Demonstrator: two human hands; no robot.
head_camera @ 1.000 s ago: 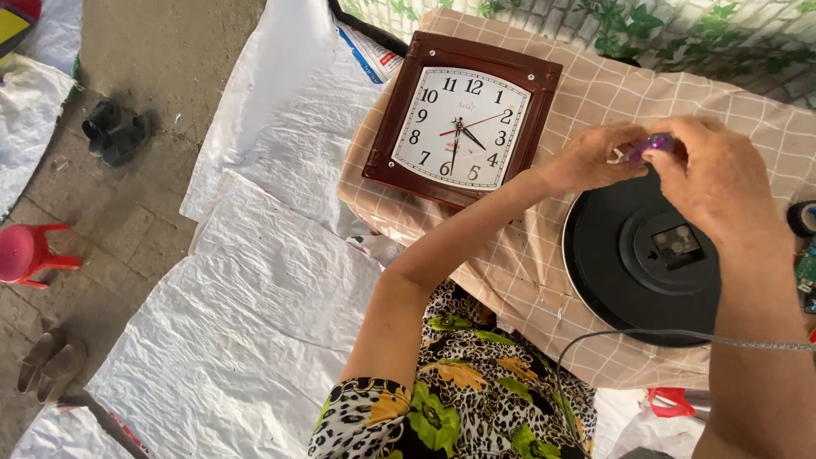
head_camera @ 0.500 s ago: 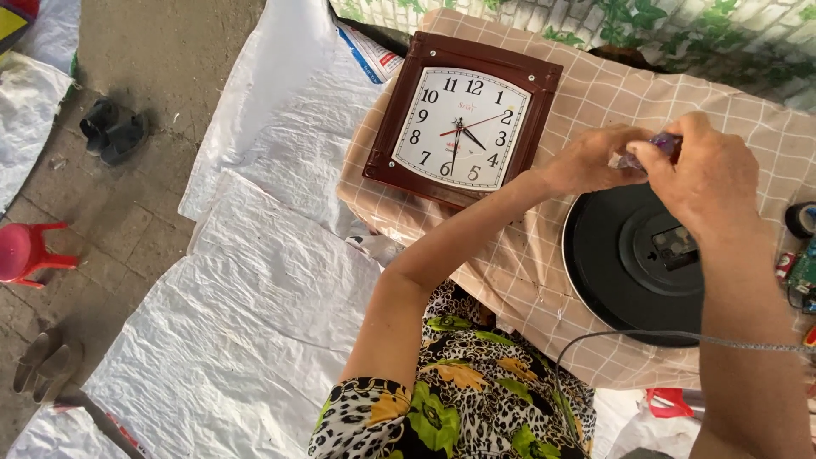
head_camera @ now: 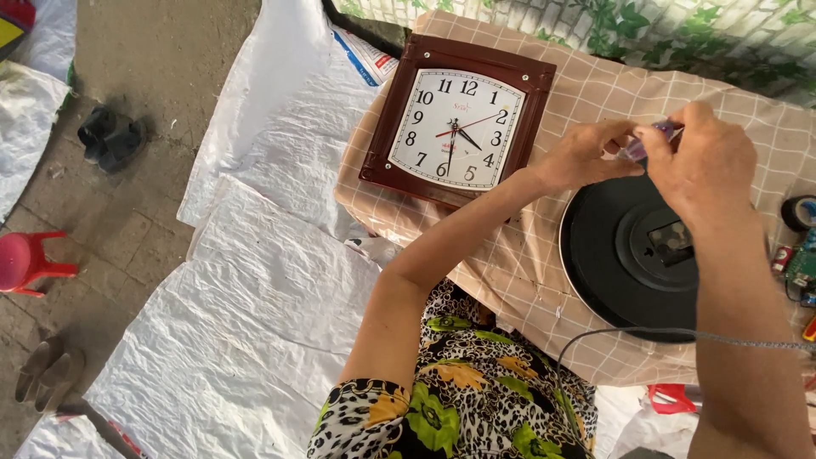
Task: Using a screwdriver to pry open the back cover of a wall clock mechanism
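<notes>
A flat white packet (head_camera: 367,53) with blue and red print lies by the top corner of the table (head_camera: 595,93).

Both forearms reach forward and meet. The left hand (head_camera: 586,155) curls inward, fingertips pinched together. The right hand (head_camera: 705,161) arches just beside it, knuckles up, fingers bent down against the left fingertips.

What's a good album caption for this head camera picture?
Both hands, left hand and right hand, pinch a small purple object above a black round clock back.
</notes>
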